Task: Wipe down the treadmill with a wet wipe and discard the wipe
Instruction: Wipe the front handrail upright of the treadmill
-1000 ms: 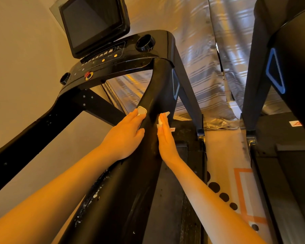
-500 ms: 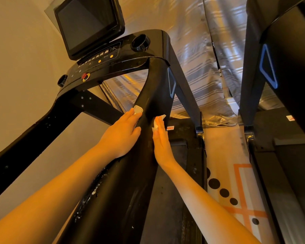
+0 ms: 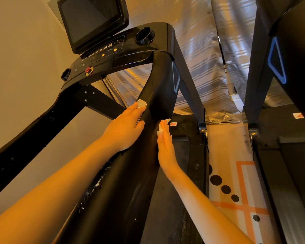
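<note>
Beside the console (image 3: 113, 55), flat right hand (image 3: 165, 145) presses wipe (image 3: 161, 126) against handrail (image 3: 158, 95); left hand (image 3: 125, 127) rests open.

Floor: pale mat (image 3: 227, 155) printed with orange lines, 4 black dots.
On it: black glossy treadmill (image 3: 113, 191); second black treadmill (image 3: 289, 155) just beside, right.

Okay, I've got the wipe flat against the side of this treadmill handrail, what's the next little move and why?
Probably slide the right hand with the wipe down along the handrail. The wipe sits pressed under straight fingers on its inner side, the left hand steadies the top, and white specks show lower down.
</note>
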### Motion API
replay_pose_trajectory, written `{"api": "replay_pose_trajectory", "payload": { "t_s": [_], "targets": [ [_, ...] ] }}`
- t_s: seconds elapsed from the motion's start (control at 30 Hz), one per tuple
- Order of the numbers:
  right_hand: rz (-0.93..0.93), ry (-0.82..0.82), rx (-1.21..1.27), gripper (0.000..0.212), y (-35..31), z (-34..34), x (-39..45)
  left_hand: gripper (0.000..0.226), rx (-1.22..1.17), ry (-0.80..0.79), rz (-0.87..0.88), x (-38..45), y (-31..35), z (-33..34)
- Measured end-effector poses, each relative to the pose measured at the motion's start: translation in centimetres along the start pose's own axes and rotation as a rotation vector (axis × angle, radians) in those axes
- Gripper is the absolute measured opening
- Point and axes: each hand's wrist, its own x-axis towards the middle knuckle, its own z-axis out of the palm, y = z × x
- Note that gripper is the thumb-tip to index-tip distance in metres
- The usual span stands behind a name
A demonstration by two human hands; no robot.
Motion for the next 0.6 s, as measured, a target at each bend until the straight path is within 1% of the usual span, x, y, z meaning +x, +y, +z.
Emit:
{"api": "replay_pose_trajectory", "payload": {
  "t_s": [0.1, 0.2, 0.27, 0.33, 0.43, 0.5, 0.53, 0.6],
  "targets": [
    [0.053, 0.028, -0.018, 0.045, 0.1, -0.5, 1.1, 0.054, 0.009, 0.0, 0.005, -0.1, 0.1, -0.1],
    [0.062, 0.012, 0.0, 0.047, -0.2, 0.0, -0.9, 0.054, 0.012, -0.001, 0.01, -0.1, 0.1, -0.2],
    [0.027, -0.019, 0.051, 0.05, 0.0, 0.6, -3.7, 0.054, 0.01, -0.009, 0.007, 0.0, 0.0, -0.2],
    [-0.021, -0.038, 0.017, 0.048, 0.1, 1.0, -5.5, 0.054, 0.009, -0.012, 0.0, 0.0, 0.0, -0.1],
    [0.021, -0.012, 0.059, 0.051, 0.6, 0.6, -3.7, 0.053, 0.007, -0.007, 0.0, 0.0, 0.0, -0.1],
    [0.043, 0.024, 0.072, 0.064, 0.5, 0.0, -1.9, 0.054, 0.002, 0.0, 0.001, 0.0, 0.0, 0.0],
    [0.048, 0.025, 0.048, 0.073, 0.4, -0.2, -1.2, 0.054, -0.001, 0.001, 0.001, 0.0, 0.0, 0.0],
    [0.06, 0.025, 0.026, 0.083, 0.2, -0.3, -0.7, 0.054, -0.003, 0.0, 0.002, -0.1, 0.0, 0.0]
  ]
}}
